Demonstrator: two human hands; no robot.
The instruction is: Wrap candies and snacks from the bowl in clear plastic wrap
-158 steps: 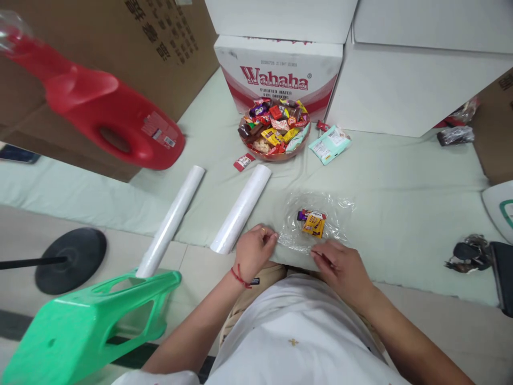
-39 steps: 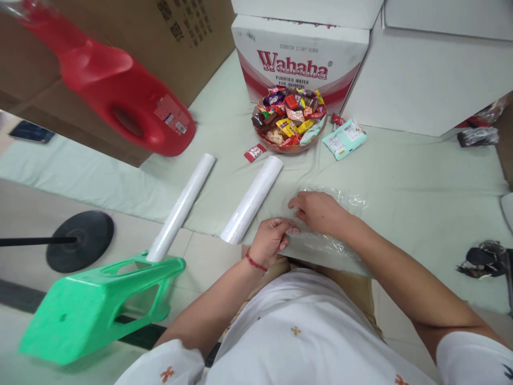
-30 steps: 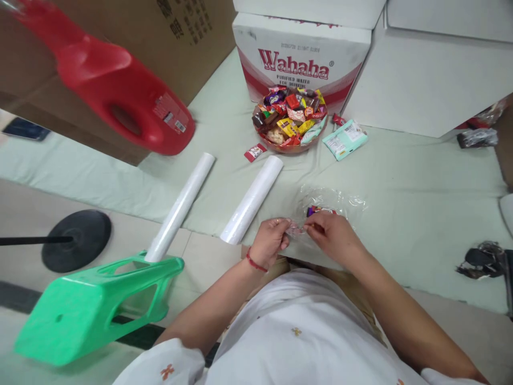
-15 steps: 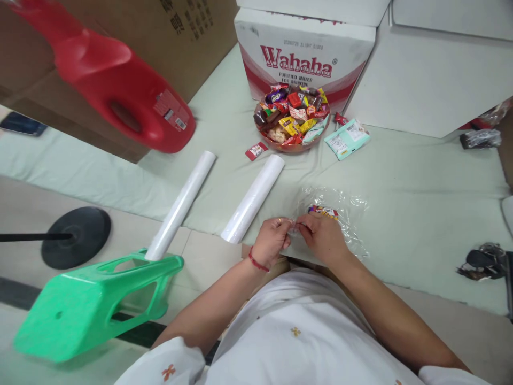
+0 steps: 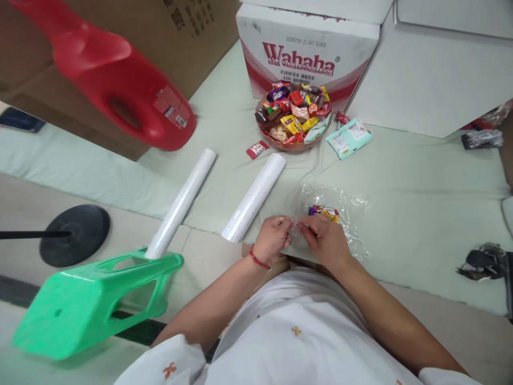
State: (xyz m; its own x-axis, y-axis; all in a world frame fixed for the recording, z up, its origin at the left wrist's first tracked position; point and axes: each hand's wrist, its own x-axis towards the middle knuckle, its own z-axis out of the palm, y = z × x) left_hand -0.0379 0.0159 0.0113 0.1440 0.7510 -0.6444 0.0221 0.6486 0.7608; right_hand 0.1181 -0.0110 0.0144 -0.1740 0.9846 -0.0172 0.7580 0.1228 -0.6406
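A clear plastic bag (image 5: 348,200) lies on the pale green cloth at the near edge, with several wrapped candies (image 5: 325,213) inside it. My left hand (image 5: 274,235) is closed, pinching the gathered end of the bag; a red bracelet circles that wrist. Close beside it, my right hand (image 5: 325,238) also pinches the bag's end, thumb against forefinger, and partly covers the candies. The fingertips of both hands nearly meet over the crumpled plastic.
Two white rolls (image 5: 254,198) lie to the left, the farther one reaching over a green stool (image 5: 76,299). A bowl of candies (image 5: 276,140) stands before a Wahaba-style white carton (image 5: 306,48). A red jug (image 5: 160,125) is at upper left; a mint packet (image 5: 349,139) lies right of the bowl.
My right hand has shifted slightly right and down, so a bit more of the candies shows. Both hands keep their pinch at the bag's end.
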